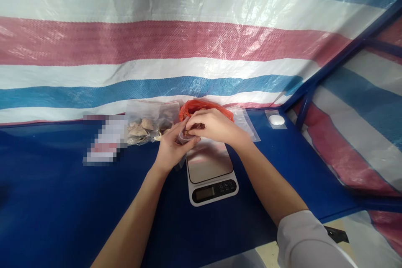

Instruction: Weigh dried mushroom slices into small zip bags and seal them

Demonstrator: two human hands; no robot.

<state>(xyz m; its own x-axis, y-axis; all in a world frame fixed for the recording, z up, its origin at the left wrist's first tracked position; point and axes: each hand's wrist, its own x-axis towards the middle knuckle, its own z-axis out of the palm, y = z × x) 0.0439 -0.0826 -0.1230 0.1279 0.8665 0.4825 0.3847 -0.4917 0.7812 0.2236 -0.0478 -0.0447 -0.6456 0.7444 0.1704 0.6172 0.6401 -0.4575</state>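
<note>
My left hand [169, 148] is closed round a small clear plastic bag [183, 137], its thumb and fingers at the bag's mouth. The fingers of my right hand [216, 126] are bent and pinched together at that opening; what they hold is too small and covered to name. Both hands are above the far left part of a white kitchen scale [211, 165] with a metal top. Its display looks blank. Just behind my right hand lies an open red plastic bag [192, 104], its contents mostly hidden.
Clear zip bags of pale brown dried pieces [140, 130] lie to the left, beside a blurred-out packet [106, 140]. Flat clear bags [249, 123] and a white oval object [277, 120] sit on the right of the blue table [78, 209]. Striped sheeting [157, 42] hangs behind.
</note>
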